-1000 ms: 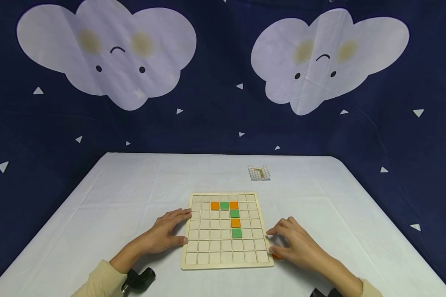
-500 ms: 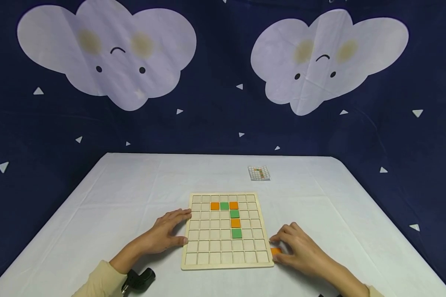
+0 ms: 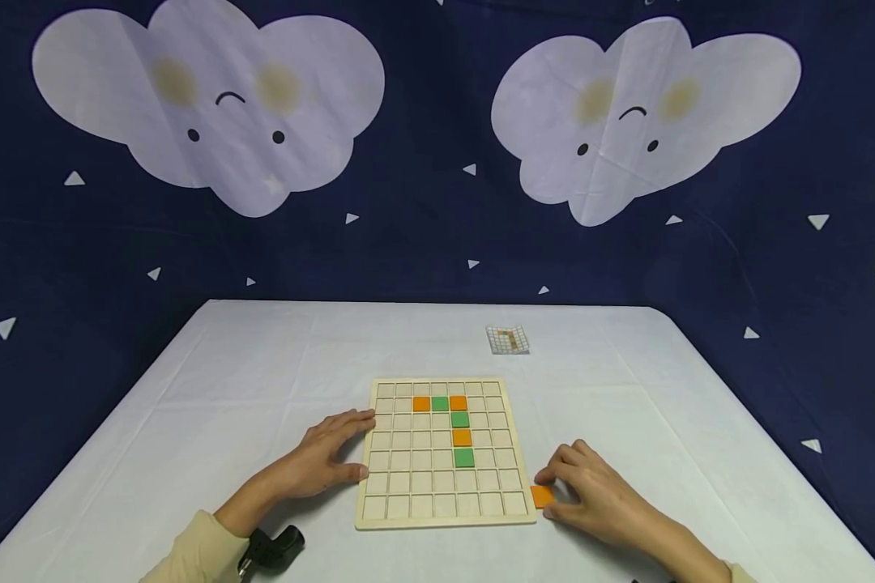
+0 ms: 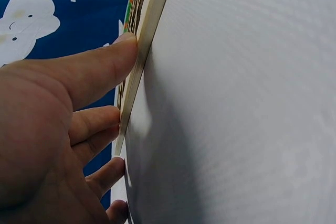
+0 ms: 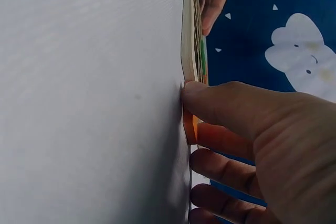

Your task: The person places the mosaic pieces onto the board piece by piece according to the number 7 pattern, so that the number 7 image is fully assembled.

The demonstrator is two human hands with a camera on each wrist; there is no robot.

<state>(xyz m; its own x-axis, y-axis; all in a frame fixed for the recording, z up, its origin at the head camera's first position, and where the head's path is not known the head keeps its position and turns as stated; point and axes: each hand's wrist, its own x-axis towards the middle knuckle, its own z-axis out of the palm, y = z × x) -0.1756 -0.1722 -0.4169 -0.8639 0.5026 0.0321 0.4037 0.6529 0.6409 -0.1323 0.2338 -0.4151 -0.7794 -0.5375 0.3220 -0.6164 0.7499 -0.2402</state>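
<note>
A wooden grid board point(image 3: 411, 483) lies on the white table, with several orange and green square tiles set in its cells. My left hand point(image 3: 326, 456) rests against the board's left edge, thumb and fingers spread along it. In the left wrist view, the thumb point(image 4: 107, 66) touches the top of the rim. Beside the board's right edge, near its front corner, an orange tile point(image 3: 543, 496) lies flat on the table. My right hand point(image 3: 594, 494) pinches that tile between thumb and index finger. In the right wrist view, the thumb point(image 5: 223, 103) covers part of the orange tile point(image 5: 190, 128).
A small card point(image 3: 508, 340) printed with a coloured grid pattern lies behind the board. The white-clothed table point(image 3: 233, 364) ends at a dark blue backdrop with clouds. A black device point(image 3: 275, 548) sits at my left wrist.
My right hand has come back toward me and slightly right, its thumb and index finger now around the orange tile, which shows more fully. The left hand and board have stayed put.
</note>
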